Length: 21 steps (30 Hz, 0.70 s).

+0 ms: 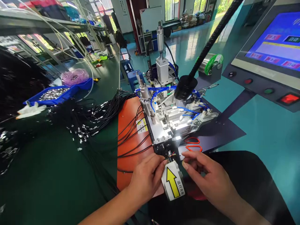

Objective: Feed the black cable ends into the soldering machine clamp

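My left hand (150,170) is closed in a pinch on a black cable (167,158). Thin coloured wires (172,154) fan out from the cable's end, just past the fingertips. To the right, my right hand (207,175) has its thumb and forefinger apart, with nothing visible between them. Below and between the hands is a white housing (173,182) with a yellow arrow on it. Right in front stands a metal machine (173,115) with blue air tubes. Red-handled scissors (194,148) lie near my right fingertips.
Several black cables cross an orange board (130,125) on the left. Beyond it are a cable bundle (105,114) and a blue tray (52,95) of small metal parts. A black flexible hose (206,47) overhangs the machine. At right are a solder spool (212,64) and a control panel (264,78).
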Motion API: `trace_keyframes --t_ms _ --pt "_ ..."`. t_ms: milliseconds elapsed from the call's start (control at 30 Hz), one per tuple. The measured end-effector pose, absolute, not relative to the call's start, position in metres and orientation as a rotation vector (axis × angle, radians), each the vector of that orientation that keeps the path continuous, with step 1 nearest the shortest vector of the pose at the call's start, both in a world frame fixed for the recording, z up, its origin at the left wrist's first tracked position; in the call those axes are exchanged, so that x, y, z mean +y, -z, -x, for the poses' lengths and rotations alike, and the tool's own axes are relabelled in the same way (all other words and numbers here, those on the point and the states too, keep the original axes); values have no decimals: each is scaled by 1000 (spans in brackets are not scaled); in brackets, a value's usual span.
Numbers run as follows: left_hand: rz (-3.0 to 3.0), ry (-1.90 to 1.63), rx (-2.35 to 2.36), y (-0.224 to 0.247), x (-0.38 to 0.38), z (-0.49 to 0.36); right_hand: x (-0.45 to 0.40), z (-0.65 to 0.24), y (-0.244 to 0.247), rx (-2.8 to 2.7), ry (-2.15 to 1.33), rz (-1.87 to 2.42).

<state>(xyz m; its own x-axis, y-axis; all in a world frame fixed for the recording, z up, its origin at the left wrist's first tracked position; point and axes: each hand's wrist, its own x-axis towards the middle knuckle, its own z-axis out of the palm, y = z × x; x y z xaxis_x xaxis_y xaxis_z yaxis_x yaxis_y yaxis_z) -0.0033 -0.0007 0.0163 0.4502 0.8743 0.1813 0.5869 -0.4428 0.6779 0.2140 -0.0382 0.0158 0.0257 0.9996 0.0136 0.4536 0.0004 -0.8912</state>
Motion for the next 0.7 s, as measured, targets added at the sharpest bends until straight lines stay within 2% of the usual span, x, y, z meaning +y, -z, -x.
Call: trace_keyframes --t_ms 300,700 --pt "-2209 -709 1166 -15 1 4 -32 -206 -14 -1762 -707 1426" --pt "-2197 -695 1193 -18 3 2 -33 -202 -6 -1892 -614 1379"
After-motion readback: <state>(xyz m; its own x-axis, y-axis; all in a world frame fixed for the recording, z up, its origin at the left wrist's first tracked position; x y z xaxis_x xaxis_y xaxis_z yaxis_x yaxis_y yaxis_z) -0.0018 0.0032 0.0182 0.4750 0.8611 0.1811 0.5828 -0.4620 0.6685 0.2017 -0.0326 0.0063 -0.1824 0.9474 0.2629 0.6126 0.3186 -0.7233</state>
